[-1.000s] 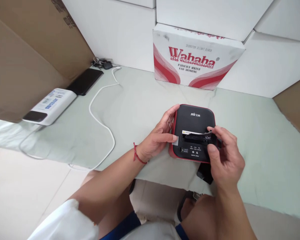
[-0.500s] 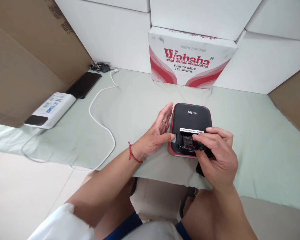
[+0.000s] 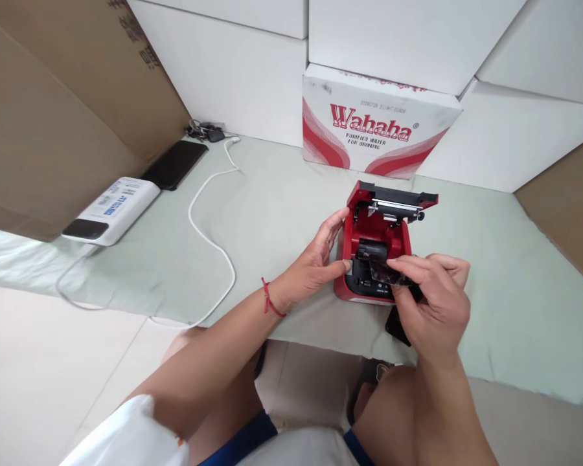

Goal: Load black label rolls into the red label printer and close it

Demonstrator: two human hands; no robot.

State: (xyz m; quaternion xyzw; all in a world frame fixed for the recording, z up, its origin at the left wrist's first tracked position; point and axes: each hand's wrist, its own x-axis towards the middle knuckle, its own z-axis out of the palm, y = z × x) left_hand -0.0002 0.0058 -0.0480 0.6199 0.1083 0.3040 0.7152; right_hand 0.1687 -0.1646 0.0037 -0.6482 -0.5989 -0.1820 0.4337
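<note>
A small red and black label printer [image 3: 344, 288] stands on the table with its lid [image 3: 398, 194] raised. Inside it sits a dark roll [image 3: 372, 249], with a strip of shiny dark film [image 3: 386, 270] at its front. My left hand [image 3: 315, 262] is against the printer's left side, fingers along the wall and thumb on the grey latch [image 3: 348, 267] at the front left. Over the front right corner, my right hand [image 3: 434, 301] pinches the film between thumb and fingers. Part of the film is hidden by that hand. Beneath it lies a black object [image 3: 397, 327], partly covered.
A Wahaba-style carton reading Wahaha [image 3: 379, 126] stands behind the printer against white boxes [image 3: 233, 71]. At left are a white power bank [image 3: 119, 210], a black phone [image 3: 175, 165], keys [image 3: 206, 131] and a white cable [image 3: 206, 243]. Brown cardboard [image 3: 72, 123] borders the table.
The printer's lid has swung up from closed, showing the red inside and the roll. My left thumb stays at the latch, and my right hand still pinches the film.
</note>
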